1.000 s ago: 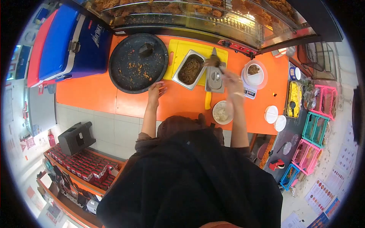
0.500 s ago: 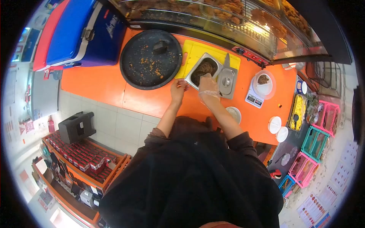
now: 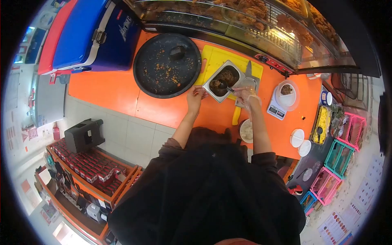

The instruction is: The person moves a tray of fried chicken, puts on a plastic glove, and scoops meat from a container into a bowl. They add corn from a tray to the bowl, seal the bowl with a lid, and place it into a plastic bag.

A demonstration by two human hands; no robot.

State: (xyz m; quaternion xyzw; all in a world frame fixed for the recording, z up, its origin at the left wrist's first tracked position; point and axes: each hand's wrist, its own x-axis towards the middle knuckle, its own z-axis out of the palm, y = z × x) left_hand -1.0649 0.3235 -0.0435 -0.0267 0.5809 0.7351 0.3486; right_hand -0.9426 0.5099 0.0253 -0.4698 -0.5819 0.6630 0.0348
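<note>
My right hand [image 3: 246, 94], in a clear plastic glove, grips a dark spoon [image 3: 224, 86] whose bowl dips into dark brown minced food [image 3: 228, 75]. That food lies in a rectangular steel pan [image 3: 221, 98] on a yellow cutting board [image 3: 210, 53]. Bare and curled, my left hand [image 3: 196, 96] pinches the pan's near-left corner. Beside the pan are a steel lid [image 3: 254, 81], partly covered by my right hand, and a knife with a yellow handle [image 3: 236, 115]. Close to my right forearm stands a bowl of white food [image 3: 246, 131], perhaps rice.
A round black tray [image 3: 151, 83] with crumbs lies left of the board, beside a blue cooler box [image 3: 81, 41]. Rightward, a digital scale [image 3: 276, 110] carries a plastic bowl [image 3: 292, 104] with some brown food. Behind the counter's back edge stands a glass display case [image 3: 228, 24] of fried food.
My right hand has drawn back rightward from over the pan, bringing the spoon and the knife's yellow handle into view. My left hand stays at the pan's corner. The whole view has shifted slightly.
</note>
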